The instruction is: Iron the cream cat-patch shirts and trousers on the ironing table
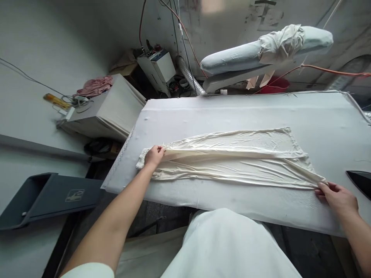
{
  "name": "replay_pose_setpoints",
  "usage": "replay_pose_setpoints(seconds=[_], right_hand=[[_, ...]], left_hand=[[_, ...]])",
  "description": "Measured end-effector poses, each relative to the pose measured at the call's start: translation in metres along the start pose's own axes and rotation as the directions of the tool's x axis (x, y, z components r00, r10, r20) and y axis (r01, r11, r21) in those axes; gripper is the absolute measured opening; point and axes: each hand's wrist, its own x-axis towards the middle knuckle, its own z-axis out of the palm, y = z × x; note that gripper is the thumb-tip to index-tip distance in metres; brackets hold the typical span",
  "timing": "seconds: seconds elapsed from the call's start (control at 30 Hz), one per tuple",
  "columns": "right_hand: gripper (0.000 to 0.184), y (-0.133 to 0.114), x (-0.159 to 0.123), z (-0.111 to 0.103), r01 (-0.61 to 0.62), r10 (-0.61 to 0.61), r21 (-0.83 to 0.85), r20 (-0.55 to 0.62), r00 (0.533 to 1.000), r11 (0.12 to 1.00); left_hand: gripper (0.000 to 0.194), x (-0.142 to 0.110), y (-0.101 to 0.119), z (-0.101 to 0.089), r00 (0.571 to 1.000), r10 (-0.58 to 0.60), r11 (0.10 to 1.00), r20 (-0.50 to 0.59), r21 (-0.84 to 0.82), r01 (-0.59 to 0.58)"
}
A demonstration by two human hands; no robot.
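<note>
Cream-coloured trousers [232,166] with a gathered elastic waistband [141,158] lie lengthwise on the white padded ironing table [232,116]. The cloth is wrinkled, and its two legs overlap along the middle. At the waistband end, my left hand [155,156] pinches a fold of the fabric. My right hand [339,197] grips the near corner of the hem at the far right end. Between the two hands the near edge runs fairly straight. The dark tip of an iron [359,183] shows at the right edge, just beyond my right hand.
A padded sleeve board [232,58] with bunched cloth on it stands behind the table. A white machine [164,65] with hoses is at the back. Left are a covered box [116,104] with a pink cloth [95,85] and a grey bin [60,197].
</note>
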Motion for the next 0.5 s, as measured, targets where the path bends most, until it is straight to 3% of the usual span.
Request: replay_pose_setpoints(seconds=[0.03, 0.1, 0.2, 0.27, 0.37, 0.5], right_hand=[[0.019, -0.003, -0.001, -0.001, -0.075, 0.075, 0.004, 0.005, 0.997, 0.997], [0.017, -0.006, -0.004, 0.0, -0.107, 0.107, -0.016, -0.023, 0.994, 0.994], [0.017, -0.007, -0.008, 0.004, -0.073, 0.072, -0.028, -0.041, 0.997, 0.997], [0.024, -0.008, -0.011, 0.008, -0.017, 0.017, -0.004, -0.04, 0.999, 1.0], [0.037, -0.013, -0.007, 0.009, 0.007, -0.003, 0.099, -0.046, 0.999, 0.995], [0.04, -0.021, 0.012, 0.0, 0.006, 0.004, 0.207, -0.045, 0.999, 0.978]], left_hand=[[0.029, -0.003, -0.003, -0.002, 0.999, -0.032, 0.999, -0.015, -0.015, 0.032], [0.035, -0.015, -0.014, 0.0, 0.992, -0.125, 0.992, 0.014, -0.023, 0.125], [0.045, -0.034, -0.029, 0.017, 0.956, -0.272, 0.96, 0.112, -0.029, 0.277], [0.045, -0.04, -0.033, 0.034, 0.937, -0.328, 0.939, 0.119, -0.068, 0.338], [0.041, -0.047, -0.027, 0.051, 0.934, -0.338, 0.916, 0.114, -0.189, 0.355], [0.047, -0.073, -0.027, 0.035, 0.948, -0.298, 0.861, 0.109, -0.398, 0.317]])
